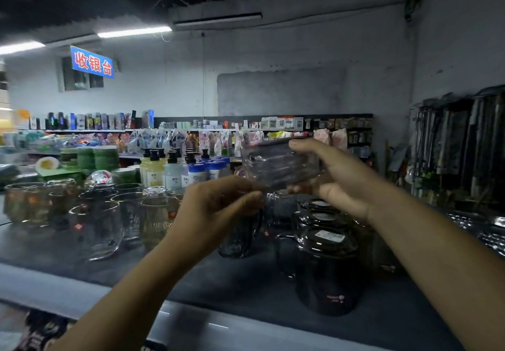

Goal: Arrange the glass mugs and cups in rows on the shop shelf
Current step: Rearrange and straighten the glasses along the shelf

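Observation:
A clear ribbed glass cup (278, 163) is held on its side, raised above the shelf at mid-frame. My right hand (333, 178) grips its right end. My left hand (218, 208) pinches its lower left edge with fingers closed. Below on the dark shelf (246, 282) stand rows of glassware: clear rounded cups (95, 230) and a ribbed amber-tinted cup (157, 219) at left, a dark smoky mug (240, 238) under my left hand, and a row of dark handled mugs (328, 268) at right.
Bottles with black pumps and blue caps (177, 170) stand behind the glasses. Green stacked goods (93, 158) sit at back left. Packaged utensils (459, 148) hang at right. The shelf's pale front edge (191, 326) runs below my arms.

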{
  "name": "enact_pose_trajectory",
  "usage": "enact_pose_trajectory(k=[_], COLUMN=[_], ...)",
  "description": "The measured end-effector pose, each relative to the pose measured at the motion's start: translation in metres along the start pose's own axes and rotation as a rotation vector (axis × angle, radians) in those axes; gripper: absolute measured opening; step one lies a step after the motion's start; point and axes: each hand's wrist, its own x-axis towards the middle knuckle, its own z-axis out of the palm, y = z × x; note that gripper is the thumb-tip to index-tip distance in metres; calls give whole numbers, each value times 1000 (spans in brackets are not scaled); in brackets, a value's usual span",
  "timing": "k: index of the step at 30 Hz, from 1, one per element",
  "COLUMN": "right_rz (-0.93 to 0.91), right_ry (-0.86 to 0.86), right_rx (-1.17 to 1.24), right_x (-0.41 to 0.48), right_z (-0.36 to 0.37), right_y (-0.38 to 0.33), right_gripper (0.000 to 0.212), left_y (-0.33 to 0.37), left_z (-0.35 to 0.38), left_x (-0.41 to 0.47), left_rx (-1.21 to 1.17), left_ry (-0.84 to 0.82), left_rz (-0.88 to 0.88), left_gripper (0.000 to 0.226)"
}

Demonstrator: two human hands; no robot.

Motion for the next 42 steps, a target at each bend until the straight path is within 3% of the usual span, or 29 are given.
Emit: enact_pose_trajectory(k=[4, 6, 9, 11, 13, 16, 24, 28, 33, 38, 42], right_rz=[-119, -141, -102, -82, -69, -35, 80, 131, 154, 161, 152], right_ry=[128, 188, 152, 126, 99, 64, 5, -64, -105, -112, -93], right_rx=[-494, -711, -905, -1001, -1056, -1140, -1283, -1381, -1503, -1532, -1478], right_x=[-11, -16, -19, -16, -8, 3, 34, 40, 42, 41, 34], right_z=[4, 8, 15, 19, 22, 25, 27, 34, 38, 36, 29], right_y=[-18, -28, -37, -38, -36, -28, -11, -1, 15, 26, 33], right_gripper=[38, 34, 31, 28, 26, 40, 55, 49, 86, 90, 81], left_y=[-26, -38, -52, -55, -58, -64, -72, -71, -71, -71, -70], left_z=[-20, -29, -32, -29, -26, -25, -20, -19, -17, -18, -20], left_x=[-4, -5, -4, -1, 2, 3, 1, -2, -7, -9, -10], left_rx=[363, 481, 641, 701, 731, 720, 652, 653, 623, 620, 631], left_ry=[-54, -62, -148, -210, -255, -276, -177, -136, -81, -69, -76], left_rz=[190, 175, 98, 66, 53, 65, 131, 143, 124, 103, 108], left_gripper=[15, 22, 52, 57, 49, 38, 33, 29, 24, 30, 31])
